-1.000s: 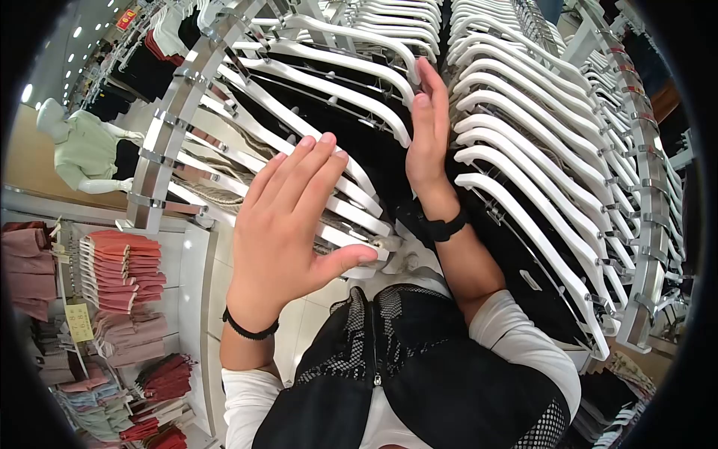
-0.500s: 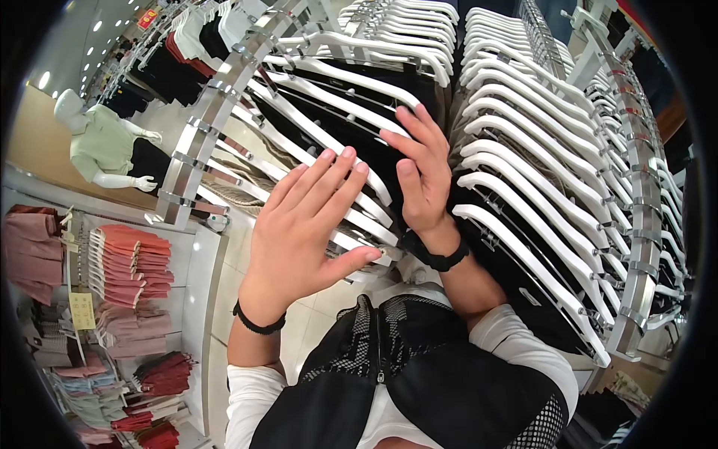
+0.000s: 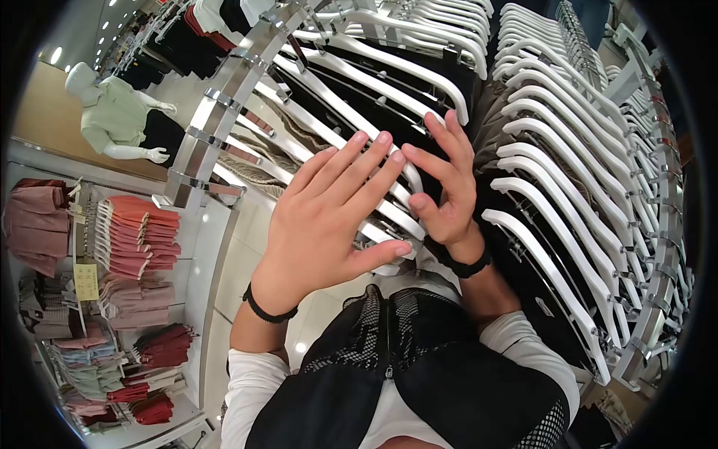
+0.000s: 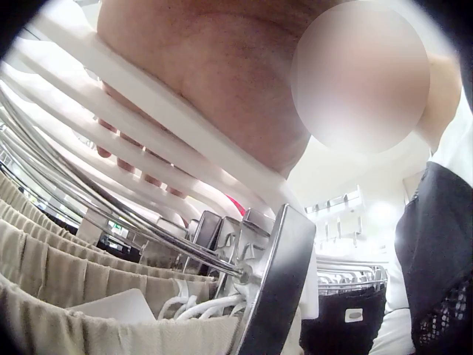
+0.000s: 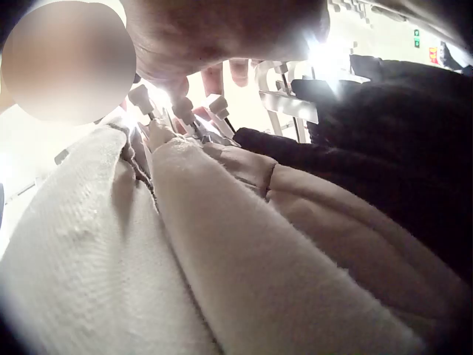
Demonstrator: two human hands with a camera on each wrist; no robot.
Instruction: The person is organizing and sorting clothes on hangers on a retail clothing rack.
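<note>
In the head view my left hand (image 3: 329,213) lies palm down across the ends of white hangers (image 4: 162,103), its fingers straight and thumb held out. The left wrist view shows the palm close over those hangers, with beige elastic-waist trousers (image 4: 44,259) clipped below. My right hand (image 3: 449,187) is just to the right, fingers spread and slightly bent, its fingertips near the left hand's index finger and the hanger ends. Neither hand grips anything. Beige garments (image 5: 229,222) and a dark garment (image 5: 399,126) hang below the right hand in the right wrist view.
A second row of white hangers (image 3: 532,247) with dark garments hangs at right, beside a chrome rail (image 3: 662,224). Another chrome rail (image 3: 198,153) bounds the left row. Further left stand a mannequin (image 3: 116,116) and wall racks with pink clothes (image 3: 138,232).
My right hand has come down from the hanger ends toward the left hand, and its fingers have spread. The left hand keeps its flat pose. The head view has turned slightly left.
</note>
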